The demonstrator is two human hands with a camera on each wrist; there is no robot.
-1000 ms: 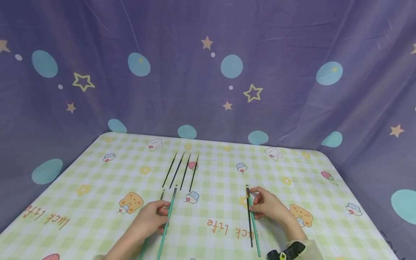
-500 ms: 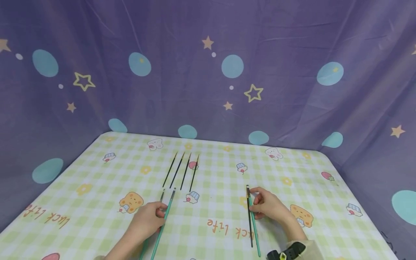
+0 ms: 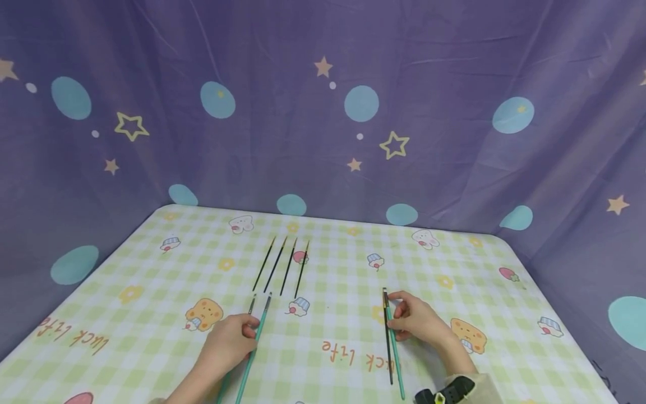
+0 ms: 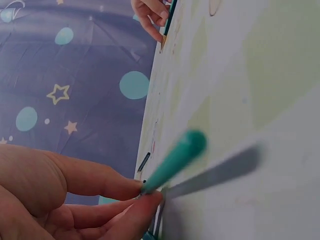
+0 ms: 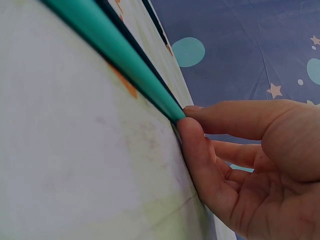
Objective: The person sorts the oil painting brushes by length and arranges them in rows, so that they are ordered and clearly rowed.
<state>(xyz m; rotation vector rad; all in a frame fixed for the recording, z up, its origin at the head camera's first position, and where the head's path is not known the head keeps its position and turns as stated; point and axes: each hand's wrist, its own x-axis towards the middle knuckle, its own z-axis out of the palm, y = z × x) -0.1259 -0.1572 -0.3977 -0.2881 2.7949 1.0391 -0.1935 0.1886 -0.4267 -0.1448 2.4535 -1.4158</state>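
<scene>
My left hand (image 3: pixel 228 339) pinches a teal-handled paintbrush (image 3: pixel 247 370) between thumb and fingertips. In the left wrist view its rounded handle end (image 4: pixel 182 155) points toward the camera, close over the cloth and its shadow. A second teal paintbrush (image 3: pixel 252 305) lies just left of it, its middle hidden behind this hand. On the right, my right hand (image 3: pixel 419 320) pinches another teal-handled paintbrush (image 3: pixel 396 365) near its ferrule. Right against that one lies a black-handled paintbrush (image 3: pixel 389 356), the two tips together; the right wrist view shows the teal handle (image 5: pixel 145 77) between thumb and finger.
Several thin black paintbrushes (image 3: pixel 275 272) lie in a spaced, slanted row beyond the left hand. A green checked cloth (image 3: pixel 333 314) covers the table. Behind it hangs a purple curtain (image 3: pixel 282 146). A dark band (image 3: pixel 444 391) circles the right wrist.
The left hand and its teal paintbrush have shifted slightly left, and that brush now lies closer to the second teal one. The right hand has kept its place.
</scene>
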